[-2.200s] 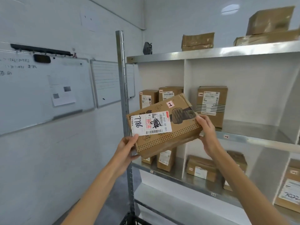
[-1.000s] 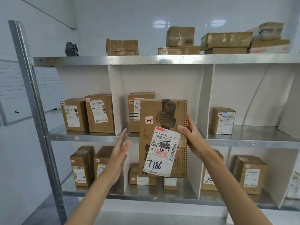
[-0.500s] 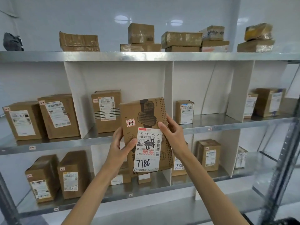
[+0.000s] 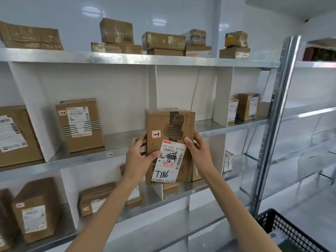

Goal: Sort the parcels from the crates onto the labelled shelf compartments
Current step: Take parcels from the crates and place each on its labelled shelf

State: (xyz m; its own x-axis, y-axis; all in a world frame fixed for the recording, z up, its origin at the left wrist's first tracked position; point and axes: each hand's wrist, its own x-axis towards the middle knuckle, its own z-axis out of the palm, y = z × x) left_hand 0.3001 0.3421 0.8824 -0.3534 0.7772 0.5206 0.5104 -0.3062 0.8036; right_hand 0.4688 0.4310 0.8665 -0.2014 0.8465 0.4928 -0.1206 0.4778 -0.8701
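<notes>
Left hand: you are gripping the parcel (image 4: 170, 128) with your left hand (image 4: 139, 159) at its left edge, thumb lying across the front, fingers curling behind.
Right hand: your right hand (image 4: 198, 151) is clasping the right edge, thumb pressing the front beside the shipping label (image 4: 169, 160).
Parcel: you are holding it upright before the middle shelf (image 4: 81, 159), in front of the white divider (image 4: 152, 84); you cannot tell whether it is touching the shelf.
Markings: a small sticker (image 4: 156, 134) is reading 1-3, and the shipping label is showing a handwritten 7786.
Left compartment: a boxed parcel (image 4: 80, 124) is standing above the shelf tag (image 4: 110, 154) reading 1-2.
Top shelf: taped brown parcels (image 4: 116, 30) are sitting stacked along it.
Crate: a black mesh crate (image 4: 283, 228) is showing at your lower right.
</notes>
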